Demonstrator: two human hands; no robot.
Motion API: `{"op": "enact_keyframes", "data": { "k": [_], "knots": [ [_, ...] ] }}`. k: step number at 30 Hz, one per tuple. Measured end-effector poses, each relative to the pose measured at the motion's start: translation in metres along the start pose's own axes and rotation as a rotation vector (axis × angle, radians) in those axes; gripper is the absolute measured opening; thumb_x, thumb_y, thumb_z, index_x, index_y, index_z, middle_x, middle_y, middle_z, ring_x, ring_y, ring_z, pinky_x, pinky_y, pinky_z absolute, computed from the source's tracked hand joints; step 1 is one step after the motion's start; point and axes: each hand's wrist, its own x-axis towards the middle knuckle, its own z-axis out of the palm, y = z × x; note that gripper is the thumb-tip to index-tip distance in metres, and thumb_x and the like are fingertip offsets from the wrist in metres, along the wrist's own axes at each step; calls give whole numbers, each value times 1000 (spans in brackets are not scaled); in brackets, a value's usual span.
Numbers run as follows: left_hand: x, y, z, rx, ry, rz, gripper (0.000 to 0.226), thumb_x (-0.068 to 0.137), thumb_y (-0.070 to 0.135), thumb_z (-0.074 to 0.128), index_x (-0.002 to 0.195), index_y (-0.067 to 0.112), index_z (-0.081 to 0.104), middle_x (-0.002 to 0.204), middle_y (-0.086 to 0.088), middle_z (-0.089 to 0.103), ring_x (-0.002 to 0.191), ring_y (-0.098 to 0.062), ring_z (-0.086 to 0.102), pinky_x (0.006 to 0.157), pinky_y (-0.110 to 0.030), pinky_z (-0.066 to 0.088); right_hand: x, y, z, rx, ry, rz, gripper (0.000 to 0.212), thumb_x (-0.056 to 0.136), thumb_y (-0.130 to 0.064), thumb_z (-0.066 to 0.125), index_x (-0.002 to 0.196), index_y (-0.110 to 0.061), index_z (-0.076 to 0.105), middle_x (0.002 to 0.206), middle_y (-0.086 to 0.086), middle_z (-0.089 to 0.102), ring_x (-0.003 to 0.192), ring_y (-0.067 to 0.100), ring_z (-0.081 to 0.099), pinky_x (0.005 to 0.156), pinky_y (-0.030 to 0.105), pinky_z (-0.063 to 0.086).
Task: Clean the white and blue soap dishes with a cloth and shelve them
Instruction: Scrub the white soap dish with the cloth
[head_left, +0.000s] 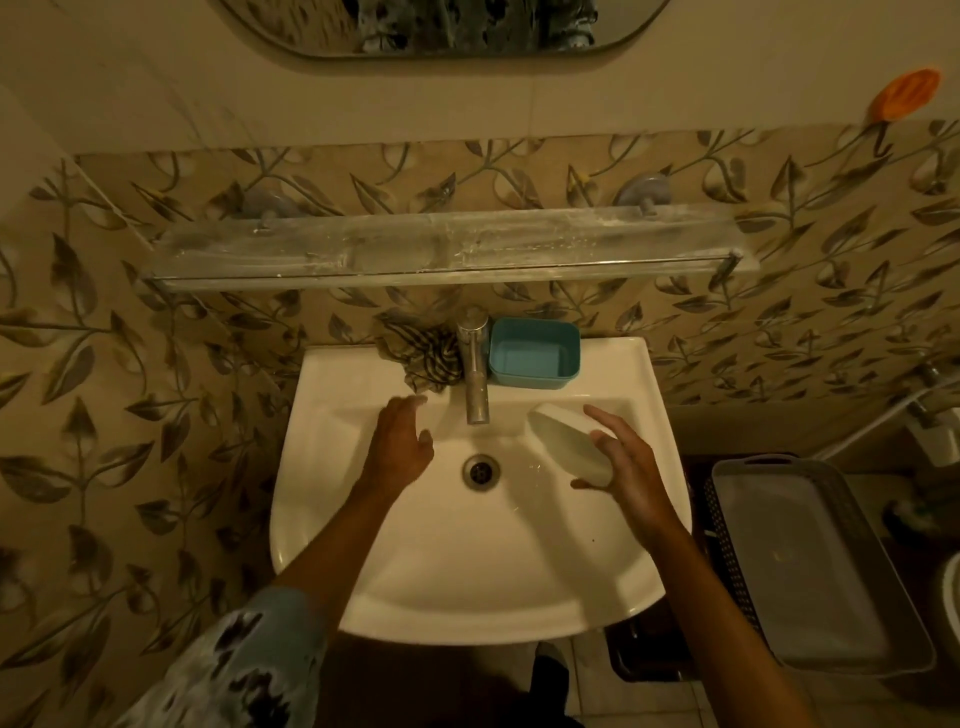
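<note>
Clasped by the right hand (626, 470), left hand (402, 441) spread empty, the white oval plastic dish (569, 447) is unshelved, as is the blue rectangular dish (532, 358) at twelve o'clock.

Tap (475, 364) sits back-middle on the sink (467, 571), cloth (421, 358) bunched just left of it, one soap dish (532, 353) right beside it on the right. The other soap dish (569, 447) is in the right hand (623, 467) over the basin's right side, with the left hand (402, 441) over the left side. Shelf (447, 249) is on the wall above, basket (732, 545) right of the sink.
</note>
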Motion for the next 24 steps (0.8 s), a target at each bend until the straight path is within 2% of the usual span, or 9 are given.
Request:
{"op": "enact_keyframes", "data": {
  "k": [2,4,8,12,16,18,21,24],
  "knots": [
    [25,11,-8,63,23,47,51,83,5,63,131,5,47,131,-18,48,124,-33,44,105,-44,38,-3,5,0,304,35,216,32,99,-22,45,129,-22,55,127,1,48,115,27,49,70,47,59],
    [50,23,-9,108,21,38,52,83,11,65,131,6,47,134,-17,48,125,-34,43,104,-46,39,-8,11,-2,606,44,387,31,97,-27,45,125,-17,55,131,11,48,119,35,49,74,49,58],
    [83,38,1,170,25,-45,38,82,18,68,116,4,58,122,-18,60,114,-36,54,94,-46,47,-18,21,-6,935,-28,483,52,89,-34,49,134,-8,47,139,25,46,120,45,49,83,46,55],
    [93,42,14,73,186,-86,27,81,17,69,103,2,66,107,-19,68,102,-37,61,85,-44,51,-17,24,-9,1036,-49,520,65,82,-34,55,140,-8,41,143,27,42,122,47,46,91,48,50],
    [91,33,13,-120,226,-103,26,79,14,70,103,4,67,105,-15,69,101,-31,63,88,-46,52,-14,24,-12,1051,-89,511,61,82,-33,54,137,-8,45,146,27,40,133,49,36,90,48,51],
    [85,29,6,-178,280,-137,28,80,13,68,104,-1,65,110,-19,64,104,-33,60,90,-46,52,-13,22,-14,1078,-117,505,59,82,-32,54,136,-9,45,147,26,38,135,48,34,95,49,47],
    [66,22,-9,-239,378,-177,32,84,14,66,108,-5,61,115,-23,57,106,-37,56,87,-36,49,-11,16,-14,1105,-192,506,63,78,-31,59,136,-10,45,146,26,39,134,49,35,103,52,36],
    [34,16,-26,-384,400,-186,33,85,18,64,111,-2,61,115,-18,57,106,-31,56,79,-26,47,-8,7,-11,1085,-294,487,75,69,-25,68,138,-9,43,140,27,40,125,48,41,97,51,37]
  ]
}}
